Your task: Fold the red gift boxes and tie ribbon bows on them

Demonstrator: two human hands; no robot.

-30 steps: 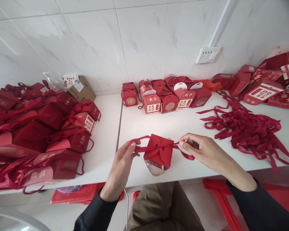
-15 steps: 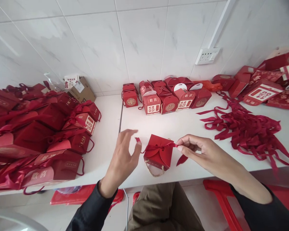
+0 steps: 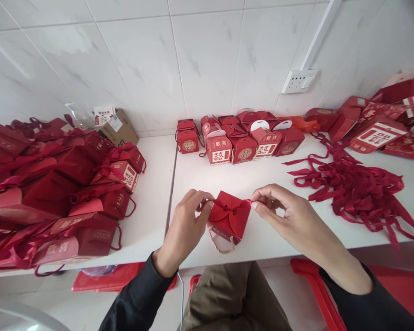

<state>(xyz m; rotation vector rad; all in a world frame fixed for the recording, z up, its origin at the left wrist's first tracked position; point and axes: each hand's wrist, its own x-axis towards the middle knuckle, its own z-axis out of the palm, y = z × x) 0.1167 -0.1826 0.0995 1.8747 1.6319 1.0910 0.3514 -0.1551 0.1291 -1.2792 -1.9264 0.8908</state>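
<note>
The left hand (image 3: pixel 188 220) pinches one end of a ribbon (image 3: pixel 231 211) between thumb and fingers; the right hand (image 3: pixel 284 209) pinches the other end. Between them on the table (image 3: pixel 196 178) sits a red box (image 3: pixel 240 221), the ribbon tied across its top, a twisted cord (image 3: pixel 221 250) looping from its near side.

Beyond the hands, by the wall, stands a row of boxes (image 3: pixel 238 133). Two in front carry 囍 on a white panel, with 歡喜 printed above; between them, one box shows a round gold emblem, its characters too fine to read. A similar emblem marks the box at the row's left end.

To the left of the left hand is a heap of beribboned boxes (image 3: pixel 48 197), one showing a 囍 panel towards the hand. Behind that heap, a carton (image 3: pixel 122 128) bears a white label (image 3: pixel 116 123), too small to read.

Past the right hand lie loose ribbons (image 3: pixel 355 188); beyond them is a stack of boxes (image 3: pixel 376 133), one with 囍 on a tilted white panel.
</note>
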